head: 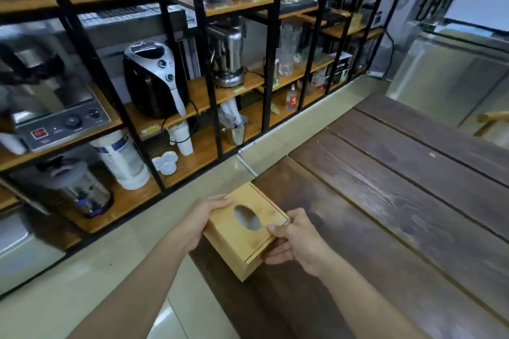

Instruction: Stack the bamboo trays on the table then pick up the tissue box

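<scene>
A bamboo tissue box (242,239) with an oval slot in its lid is held between both hands over the near left corner of the dark wooden table (399,201). My left hand (201,217) grips its left side, fingers on the top edge. My right hand (297,242) grips its right side, thumb on the lid and fingers under it. Whether the box touches the table I cannot tell. No bamboo trays are in view.
A black metal shelf rack (203,69) with wooden boards stands to the left across a tiled floor strip, loaded with an air fryer (154,77), a blender, glasses, paper cups and appliances. A steel counter (446,74) sits at the far right.
</scene>
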Available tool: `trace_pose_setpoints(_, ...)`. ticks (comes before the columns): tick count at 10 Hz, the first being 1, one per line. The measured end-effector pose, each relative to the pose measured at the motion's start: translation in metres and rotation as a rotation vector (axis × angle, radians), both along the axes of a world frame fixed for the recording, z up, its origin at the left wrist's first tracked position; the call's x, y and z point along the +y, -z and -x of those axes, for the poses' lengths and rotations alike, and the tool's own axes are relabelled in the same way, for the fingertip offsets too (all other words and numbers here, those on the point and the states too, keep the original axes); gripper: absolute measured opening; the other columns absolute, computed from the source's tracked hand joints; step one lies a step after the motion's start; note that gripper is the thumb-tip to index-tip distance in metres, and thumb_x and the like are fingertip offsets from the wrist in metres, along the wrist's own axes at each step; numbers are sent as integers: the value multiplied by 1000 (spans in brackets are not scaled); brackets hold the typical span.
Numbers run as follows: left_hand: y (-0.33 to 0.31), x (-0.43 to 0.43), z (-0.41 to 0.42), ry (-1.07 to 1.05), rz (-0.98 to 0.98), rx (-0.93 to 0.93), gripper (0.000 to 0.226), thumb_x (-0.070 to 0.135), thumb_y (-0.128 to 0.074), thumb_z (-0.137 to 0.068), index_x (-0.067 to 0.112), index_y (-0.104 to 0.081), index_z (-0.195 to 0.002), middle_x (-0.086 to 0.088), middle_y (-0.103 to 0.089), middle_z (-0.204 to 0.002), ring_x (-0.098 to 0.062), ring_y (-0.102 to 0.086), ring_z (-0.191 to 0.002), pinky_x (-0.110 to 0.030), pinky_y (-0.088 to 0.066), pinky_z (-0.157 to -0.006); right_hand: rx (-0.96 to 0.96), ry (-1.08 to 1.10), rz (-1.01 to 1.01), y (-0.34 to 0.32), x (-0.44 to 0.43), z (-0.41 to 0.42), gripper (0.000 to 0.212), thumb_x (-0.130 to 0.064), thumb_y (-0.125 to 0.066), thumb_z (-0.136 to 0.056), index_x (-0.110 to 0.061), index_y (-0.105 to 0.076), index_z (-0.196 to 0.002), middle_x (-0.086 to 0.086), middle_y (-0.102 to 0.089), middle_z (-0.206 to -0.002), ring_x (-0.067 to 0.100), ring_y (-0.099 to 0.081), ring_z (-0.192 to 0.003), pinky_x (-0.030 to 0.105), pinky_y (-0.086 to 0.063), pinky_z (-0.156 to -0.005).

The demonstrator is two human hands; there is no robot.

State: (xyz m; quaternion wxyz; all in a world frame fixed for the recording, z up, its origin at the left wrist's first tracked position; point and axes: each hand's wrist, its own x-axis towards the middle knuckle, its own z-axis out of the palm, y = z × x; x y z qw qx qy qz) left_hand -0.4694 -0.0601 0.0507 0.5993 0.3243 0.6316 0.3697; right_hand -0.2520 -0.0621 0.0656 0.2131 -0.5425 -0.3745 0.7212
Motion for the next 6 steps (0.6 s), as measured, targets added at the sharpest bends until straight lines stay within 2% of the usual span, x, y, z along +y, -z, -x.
trace_pose_setpoints(1, 11, -7, 15, -19, 17, -3, 28, 28, -65, -81, 21, -73, -107, 3, -78, -93, -21, -67, -97, -33, -48, -79, -25, -2, 4, 3, -4, 15, 33, -8, -55, -88, -18, -32, -110, 31, -60, -102, 39, -71, -69, 39, -59, -55)
trace_pose_setpoints(2, 18, -10, 25, -32, 3, -12, 27, 21, -64, -84, 18, -73, -109, -2, -77, -98, -21, -69, -96, -32, -50, -78, -63, -16, -8, 8, -8, 25, 29, -6, -53, -88, -15, -33, -106, 33, -60, -104, 39, -71, -70, 40, -60, -57)
trace_pose_setpoints(3, 23, -11, 29, -26, -22, 23, 28, 15, -64, -85, 17, -72, -112, -2, -75, -103, -17, -69, -94, -26, -52, -74, -69, -28, -9, 11, -15, 30, 30, -4, -55, -87, -14, -33, -104, 32, -61, -102, 36, -71, -66, 39, -59, -56)
trace_pose_setpoints(5, 26, -12, 30, 45, -44, 55, 29, 20, -62, -88, 20, -67, -116, 6, -72, -102, -9, -67, -90, -19, -50, -66, -194, -69, -70, 6, -17, 29, 38, -13, -60, -86, -15, -34, -114, 30, -61, -102, 35, -71, -73, 43, -61, -63)
trace_pose_setpoints(6, 23, -8, 34, 131, -10, 123, 32, 24, -61, -89, 16, -65, -120, -2, -69, -112, -16, -64, -100, -26, -50, -78, -350, -203, -168, 0, -15, 26, 33, -20, -59, -88, -12, -40, -113, 24, -63, -101, 32, -70, -82, 45, -60, -72)
